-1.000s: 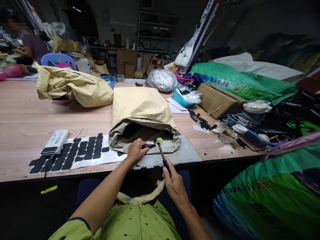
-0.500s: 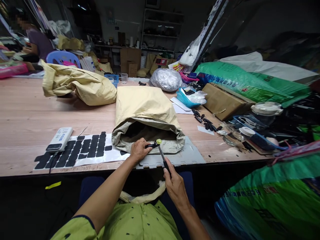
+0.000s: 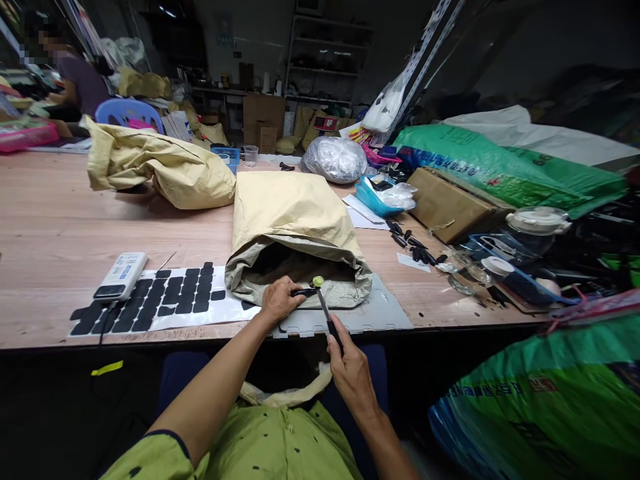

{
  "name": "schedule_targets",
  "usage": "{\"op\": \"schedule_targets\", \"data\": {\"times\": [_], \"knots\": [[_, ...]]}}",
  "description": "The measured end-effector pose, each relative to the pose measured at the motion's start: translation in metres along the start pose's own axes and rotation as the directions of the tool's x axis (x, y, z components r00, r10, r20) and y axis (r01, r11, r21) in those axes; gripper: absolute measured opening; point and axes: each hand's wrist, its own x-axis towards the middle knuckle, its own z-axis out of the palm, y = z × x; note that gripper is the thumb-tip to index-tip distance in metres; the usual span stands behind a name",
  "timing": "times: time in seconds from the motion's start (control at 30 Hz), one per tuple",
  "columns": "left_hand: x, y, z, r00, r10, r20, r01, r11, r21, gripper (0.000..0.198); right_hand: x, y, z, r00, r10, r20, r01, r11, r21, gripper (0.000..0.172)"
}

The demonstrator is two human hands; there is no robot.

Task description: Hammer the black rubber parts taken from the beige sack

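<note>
My right hand (image 3: 347, 360) is closed round the black handle of a small hammer (image 3: 323, 308). Its metal shaft slants up to a yellow-green head. In the fingers of my left hand (image 3: 280, 298) is a small black piece (image 3: 304, 292), elongated, its exact kind too small to make out. The hammer's head is right at the far end of this piece; whether they touch I cannot tell. Both are at the gaping mouth of a beige paper sack (image 3: 293, 203), which lies on the table with its grey lining folded outward.
Black stickers (image 3: 173, 293) on a white sheet and a white device (image 3: 120, 277) lie left. Another beige sack (image 3: 170, 167) is behind. Loose black parts (image 3: 417, 250), a cardboard box (image 3: 457, 203) and a green bag (image 3: 540, 393) are right. A person (image 3: 80, 80) sits far left.
The view has shifted very slightly. My hands stay in the same place, still holding the hammer and the black piece, with the hammer's head barely moved.
</note>
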Motion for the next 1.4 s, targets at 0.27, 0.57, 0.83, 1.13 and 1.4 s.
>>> {"op": "schedule_targets", "data": {"times": [0.27,0.57,0.83,1.13,1.4], "knots": [[-0.003,0.001,0.001,1.000,0.011,-0.015,-0.011,1.000,-0.002,0.026,0.020,0.011,-0.017,0.986,0.156,-0.054,-0.164,0.963,-0.215,0.054],[-0.002,-0.001,-0.008,0.995,0.082,0.055,-0.081,0.996,-0.023,0.028,0.017,-0.002,-0.015,0.964,0.266,-0.001,-0.240,0.871,-0.429,0.055],[-0.001,0.001,-0.013,0.993,0.092,0.078,-0.092,0.996,-0.008,0.037,0.017,0.002,-0.012,0.969,0.248,0.001,-0.224,0.878,-0.423,0.055],[-0.058,-0.004,-0.034,0.852,0.379,0.360,-0.336,0.925,-0.180,0.025,0.017,0.002,-0.012,0.968,0.252,0.010,-0.223,0.873,-0.434,0.056],[-0.092,-0.002,-0.017,0.828,0.405,0.388,-0.476,0.873,0.106,0.022,0.017,0.005,-0.011,0.973,0.231,0.007,-0.206,0.880,-0.428,0.056]]}}
